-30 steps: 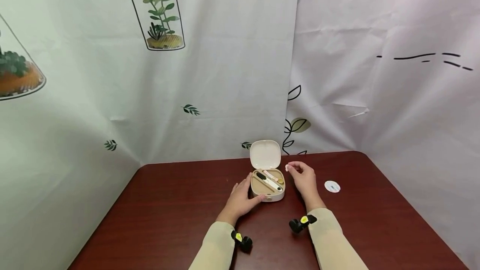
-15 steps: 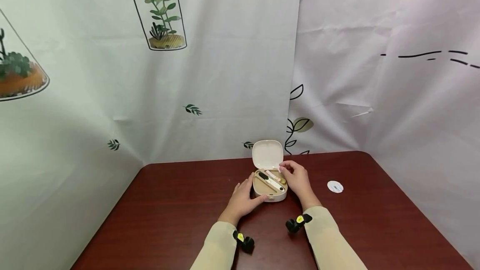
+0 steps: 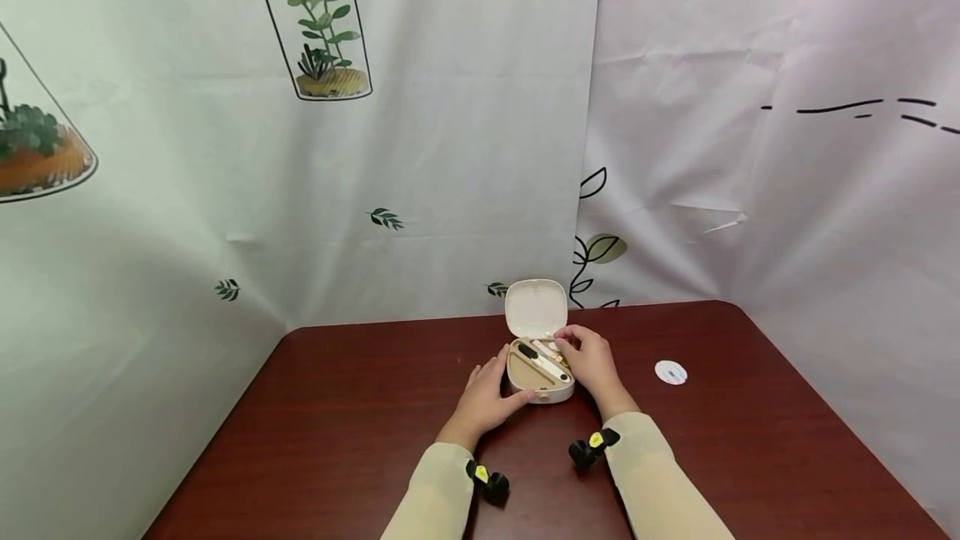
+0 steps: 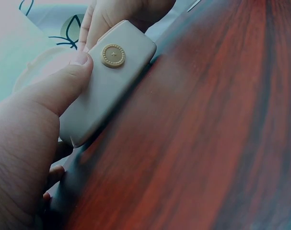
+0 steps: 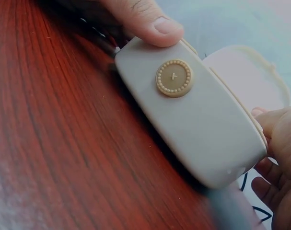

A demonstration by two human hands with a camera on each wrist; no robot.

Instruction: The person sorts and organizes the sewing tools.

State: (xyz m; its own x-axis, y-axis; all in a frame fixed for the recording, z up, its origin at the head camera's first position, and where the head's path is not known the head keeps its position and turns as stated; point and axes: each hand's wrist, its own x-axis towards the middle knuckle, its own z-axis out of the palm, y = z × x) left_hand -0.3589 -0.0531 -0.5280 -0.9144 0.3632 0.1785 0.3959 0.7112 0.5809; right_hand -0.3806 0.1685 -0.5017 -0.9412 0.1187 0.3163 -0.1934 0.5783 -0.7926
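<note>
A cream case (image 3: 552,397) stands on the table with its lid (image 3: 536,308) raised at the back. Its tan insert (image 3: 527,373) carries a black-and-white slim tool (image 3: 546,363) and a pale stick beside it. My left hand (image 3: 482,400) holds the case by its left side, the thumb on the front face near a round beaded button (image 4: 113,55). Over the back right of the insert, my right hand (image 3: 592,362) pinches a small white piece (image 3: 554,347), mostly covered by the fingertips. From the right wrist, the case front (image 5: 207,129) hides the contents.
A round white paper disc (image 3: 671,372) lies on the dark red wooden table (image 3: 360,423), right of my right hand. Behind the table's back edge hangs a printed white cloth (image 3: 450,148). The raised lid stands close to that edge.
My right hand has moved left from beside the case to over its back right part, bringing the small white piece along. The left hand keeps its hold on the case.
</note>
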